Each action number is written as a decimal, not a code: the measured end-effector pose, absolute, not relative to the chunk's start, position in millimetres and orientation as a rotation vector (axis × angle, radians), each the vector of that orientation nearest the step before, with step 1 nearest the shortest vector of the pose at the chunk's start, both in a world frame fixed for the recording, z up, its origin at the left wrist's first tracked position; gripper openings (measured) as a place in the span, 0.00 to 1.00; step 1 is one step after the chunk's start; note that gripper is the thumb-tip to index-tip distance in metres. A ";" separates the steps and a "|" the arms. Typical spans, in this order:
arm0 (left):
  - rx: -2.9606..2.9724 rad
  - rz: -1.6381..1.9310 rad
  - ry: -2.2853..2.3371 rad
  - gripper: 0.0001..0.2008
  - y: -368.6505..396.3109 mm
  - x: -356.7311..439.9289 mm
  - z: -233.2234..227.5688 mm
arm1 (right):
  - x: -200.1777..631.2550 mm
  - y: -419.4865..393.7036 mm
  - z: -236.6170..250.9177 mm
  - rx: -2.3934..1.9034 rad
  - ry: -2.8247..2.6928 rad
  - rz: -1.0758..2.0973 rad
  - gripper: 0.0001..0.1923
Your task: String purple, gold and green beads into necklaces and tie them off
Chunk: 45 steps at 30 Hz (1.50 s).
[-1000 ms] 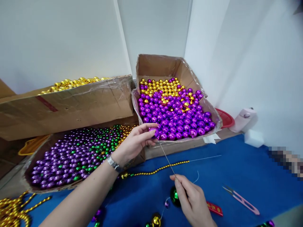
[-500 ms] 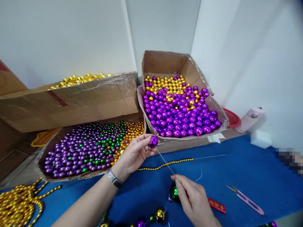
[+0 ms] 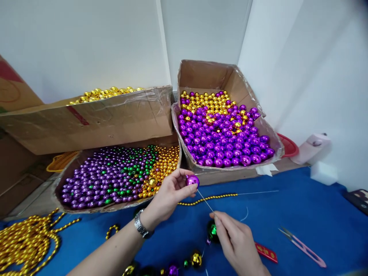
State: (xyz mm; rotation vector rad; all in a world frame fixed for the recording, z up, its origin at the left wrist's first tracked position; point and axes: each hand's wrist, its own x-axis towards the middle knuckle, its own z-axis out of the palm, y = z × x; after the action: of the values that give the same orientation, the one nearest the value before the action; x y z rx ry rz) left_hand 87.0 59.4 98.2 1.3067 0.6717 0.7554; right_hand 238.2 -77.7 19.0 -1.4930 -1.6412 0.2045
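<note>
The left hand (image 3: pixel 166 197) has drawn back from the box of large purple and gold beads (image 3: pixel 227 172) and now sits just in front of that box's near wall, over the blue surface (image 3: pixel 287 214). Its fingers (image 3: pixel 184 180) are closed on a single purple bead (image 3: pixel 192 180), which a second ago was at the box's near edge and is now clear of the box, lifted above the surface. The right hand (image 3: pixel 237 243) has stayed nearer the person than the box, fingers pinched shut on the thin needle (image 3: pixel 205 201), whose tip now meets the underside of the purple bead. That reads as the bead being picked and brought onto the needle, so threading looks under way rather than finished. A gold bead strand (image 3: pixel 209 198) lies in front of the box, and pink snips (image 3: pixel 301 245) lie to the box's right, nearer the person.
</note>
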 end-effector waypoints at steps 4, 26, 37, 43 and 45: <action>1.234 0.744 0.692 0.16 58.2 82.7 95.4 | 239.4 -78.6 11.6 -1.489 -1.719 0.131 0.12; 2.396 0.513 1.310 0.11 150.8 -9.3 100.4 | 241.1 -78.6 5.8 -1.466 -1.696 0.064 0.10; 2.222 0.273 1.551 0.12 205.7 -33.7 47.1 | 231.8 -77.4 1.1 -1.481 -1.714 0.148 0.10; 1.935 0.610 1.245 0.16 169.4 -11.9 79.0 | 222.9 -76.8 3.9 -1.448 -1.700 0.154 0.12; 1.782 0.701 1.084 0.19 145.8 -0.1 86.8 | 221.4 -75.8 6.8 -1.455 -1.729 0.189 0.12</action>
State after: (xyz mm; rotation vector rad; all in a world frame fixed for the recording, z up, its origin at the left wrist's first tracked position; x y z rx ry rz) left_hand -0.1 145.8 86.8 1.7821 1.0843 0.7012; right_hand 221.4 -75.8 6.8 -1.4547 -1.7293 0.1885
